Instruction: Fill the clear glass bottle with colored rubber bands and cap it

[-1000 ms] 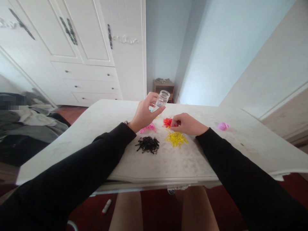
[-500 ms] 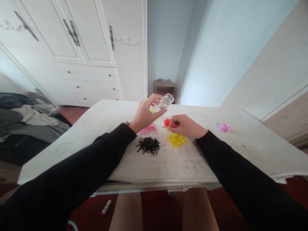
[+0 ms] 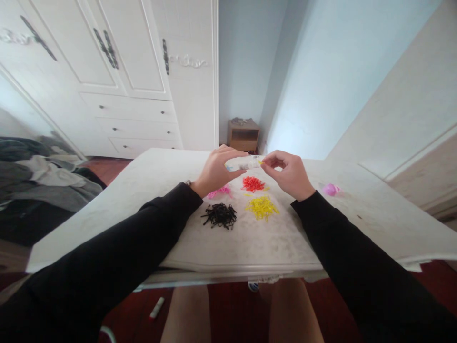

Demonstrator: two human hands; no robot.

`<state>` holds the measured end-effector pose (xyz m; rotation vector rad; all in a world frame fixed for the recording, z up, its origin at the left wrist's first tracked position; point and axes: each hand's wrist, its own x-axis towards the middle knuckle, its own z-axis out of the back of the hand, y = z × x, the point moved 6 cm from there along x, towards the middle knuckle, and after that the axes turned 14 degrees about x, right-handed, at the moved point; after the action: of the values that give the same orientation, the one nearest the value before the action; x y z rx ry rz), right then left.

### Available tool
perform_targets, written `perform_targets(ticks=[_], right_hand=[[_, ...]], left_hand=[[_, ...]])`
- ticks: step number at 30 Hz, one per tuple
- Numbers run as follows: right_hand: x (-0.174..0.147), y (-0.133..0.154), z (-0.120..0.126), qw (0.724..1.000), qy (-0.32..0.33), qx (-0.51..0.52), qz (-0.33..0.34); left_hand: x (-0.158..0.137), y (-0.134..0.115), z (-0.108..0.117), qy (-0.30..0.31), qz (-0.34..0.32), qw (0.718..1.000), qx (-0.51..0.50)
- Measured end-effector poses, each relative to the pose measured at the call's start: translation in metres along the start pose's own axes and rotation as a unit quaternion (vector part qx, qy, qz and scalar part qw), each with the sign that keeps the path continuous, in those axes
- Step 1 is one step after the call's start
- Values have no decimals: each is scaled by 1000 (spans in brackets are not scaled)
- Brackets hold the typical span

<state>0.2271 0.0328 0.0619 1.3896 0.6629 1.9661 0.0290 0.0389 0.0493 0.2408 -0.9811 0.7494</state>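
Observation:
A small clear jar (image 3: 251,162) lies on its side in the air, with the thumb and fingers of my left hand (image 3: 216,169) around it and its mouth facing right. At that mouth, my right hand (image 3: 288,174) pinches a yellow rubber band (image 3: 261,162). Below the hands, small rubber bands lie in heaps by colour: a red pile (image 3: 253,183), a yellow pile (image 3: 262,208), a black pile (image 3: 220,216) and a pink pile (image 3: 220,192). My left hand partly covers the pink one.
The heaps lie on a white table (image 3: 235,247). To the right sits a shiny pink-purple item (image 3: 332,189). Clothes (image 3: 50,181) are piled at the left, and a white wardrobe (image 3: 135,109) stands behind. A marker (image 3: 156,308) lies on the floor.
My right hand has gone up from beside the red pile to the jar's mouth, a yellow band in its fingertips. The jar has tipped from slanted to nearly level.

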Motion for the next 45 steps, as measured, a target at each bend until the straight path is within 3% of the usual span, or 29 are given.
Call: perform_targets(ticks=[7, 14, 19, 20, 22, 25, 27, 33, 40, 45], right_hand=[[0, 0, 3, 1000, -17, 10, 7], [-1, 13, 0, 997, -8, -22, 71], [3, 9, 19, 992, -76, -82, 58], [4, 3, 22, 991, -61, -112, 30], [6, -14, 22, 983, 41, -172, -58], [-2, -39, 17, 937, 210, -225, -167], [-7, -47, 14, 915, 263, -240, -192], [-10, -50, 8, 897, 301, -260, -192], [-11, -15, -18, 936, 301, -152, -103], [-14, -10, -38, 940, 302, -131, -86]], left_hand=[[0, -2, -1, 10, -5, 1000, -9], [0, -1, -1, 18, 29, 999, -19], [1, 14, -2, -24, 147, 981, -124], [0, 18, -4, -34, 173, 972, -154], [0, 24, -8, -38, 200, 957, -208], [0, 27, -13, -31, 214, 945, -245], [1, 27, -12, -31, 219, 946, -237], [1, 22, -6, -28, 202, 960, -192], [2, 14, 0, -24, 153, 979, -132], [2, 11, 1, -20, 144, 983, -115]])
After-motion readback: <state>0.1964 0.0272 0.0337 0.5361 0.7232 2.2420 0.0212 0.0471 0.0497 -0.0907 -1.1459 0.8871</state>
